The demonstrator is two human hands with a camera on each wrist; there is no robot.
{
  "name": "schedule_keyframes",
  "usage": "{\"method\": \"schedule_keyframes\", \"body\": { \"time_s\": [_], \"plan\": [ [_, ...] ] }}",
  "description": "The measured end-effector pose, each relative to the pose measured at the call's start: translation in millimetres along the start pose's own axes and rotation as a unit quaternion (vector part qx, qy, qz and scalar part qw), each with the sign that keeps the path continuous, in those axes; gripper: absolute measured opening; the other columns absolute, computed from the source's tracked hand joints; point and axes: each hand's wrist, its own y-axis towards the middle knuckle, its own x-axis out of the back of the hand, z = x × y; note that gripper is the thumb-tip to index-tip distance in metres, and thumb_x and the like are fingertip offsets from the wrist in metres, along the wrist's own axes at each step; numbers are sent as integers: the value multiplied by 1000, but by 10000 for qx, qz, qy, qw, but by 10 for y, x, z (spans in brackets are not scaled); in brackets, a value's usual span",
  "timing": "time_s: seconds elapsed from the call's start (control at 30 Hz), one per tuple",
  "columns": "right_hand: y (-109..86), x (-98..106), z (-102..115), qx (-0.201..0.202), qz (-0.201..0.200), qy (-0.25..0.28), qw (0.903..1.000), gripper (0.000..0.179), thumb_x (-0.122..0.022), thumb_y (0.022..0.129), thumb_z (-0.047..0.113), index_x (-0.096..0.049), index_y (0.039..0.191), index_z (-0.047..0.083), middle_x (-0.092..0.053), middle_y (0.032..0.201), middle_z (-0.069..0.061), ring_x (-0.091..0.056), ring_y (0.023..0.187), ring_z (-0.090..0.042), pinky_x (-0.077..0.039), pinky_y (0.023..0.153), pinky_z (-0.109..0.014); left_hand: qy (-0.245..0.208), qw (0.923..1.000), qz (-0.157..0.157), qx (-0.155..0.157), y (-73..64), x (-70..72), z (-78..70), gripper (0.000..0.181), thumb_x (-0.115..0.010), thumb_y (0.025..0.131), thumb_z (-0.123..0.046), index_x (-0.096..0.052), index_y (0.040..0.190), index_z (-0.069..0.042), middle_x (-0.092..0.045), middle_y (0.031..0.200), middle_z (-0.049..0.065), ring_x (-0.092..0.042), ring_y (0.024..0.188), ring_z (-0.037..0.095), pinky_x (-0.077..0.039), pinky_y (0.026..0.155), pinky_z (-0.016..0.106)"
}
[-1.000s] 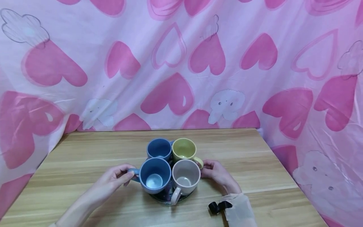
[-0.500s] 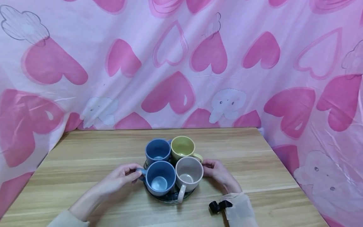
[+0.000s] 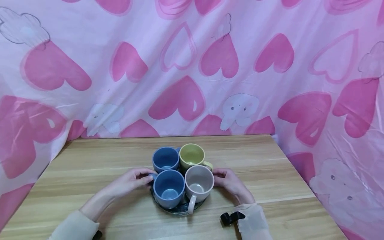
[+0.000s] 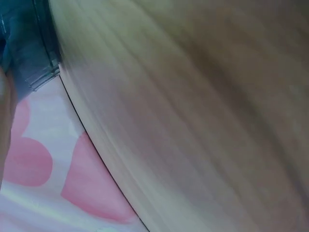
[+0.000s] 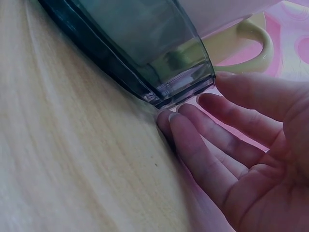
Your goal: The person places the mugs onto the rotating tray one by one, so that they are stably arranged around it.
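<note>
A round, dark, glassy tray (image 3: 177,213) bears several mugs. The near blue mug (image 3: 169,190) is at front left, with its handle pointing left into the pinched fingers of my left hand (image 3: 130,181). Behind it is a second blue mug (image 3: 165,159); a yellow-green mug (image 3: 192,155) stands at back right. The pinkish-beige mug (image 3: 199,181) at front right has its handle towards me. My right hand (image 3: 231,183) grips the tray's right side. In the right wrist view, its fingertips (image 5: 176,118) touch the see-through wall. The left wrist view barely catches the left hand.
The wooden table (image 3: 114,153) extends around the tray. A pink heart-patterned cloth (image 3: 180,66) hangs behind it and to its sides. A black object (image 3: 231,219), apparently a wrist mount, sits by the right sleeve.
My left hand has moved right and turned the near blue mug's handle further away from me; that mug has shifted slightly right. My right hand has stayed at the tray's edge.
</note>
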Motion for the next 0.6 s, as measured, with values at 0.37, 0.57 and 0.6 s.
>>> {"method": "schedule_keyframes", "body": {
  "time_s": [0.37, 0.57, 0.6],
  "plan": [
    [26, 42, -60, 32, 136, -174, 9998, 28, -68, 91, 12, -66, 114, -4, -70, 103, -11, -65, 93, -20, -53, 83, -30, 594, 9934, -908, 365, 51, -47, -18, 39, -64, 96, -24, -61, 123, 4, -65, 115, 14, -64, 101, 21, -51, 86, 25],
    [-55, 141, -100, -119, 256, 167, 9995, 29, -64, 93, 9, -62, 117, -9, -69, 104, -15, -66, 93, -21, -54, 85, -34, 621, 9922, -999, 412, 71, -83, -36, 42, -64, 96, -26, -59, 127, 3, -63, 120, 13, -62, 105, 22, -51, 88, 27],
    [-76, 166, -89, -171, 254, 222, 9993, 31, -63, 94, 9, -60, 118, -10, -69, 105, -16, -66, 95, -23, -54, 87, -36, 636, 9918, -1028, 424, 55, -83, -44, 43, -64, 97, -26, -58, 128, 3, -62, 122, 15, -62, 106, 24, -51, 89, 28]
  ]
}}
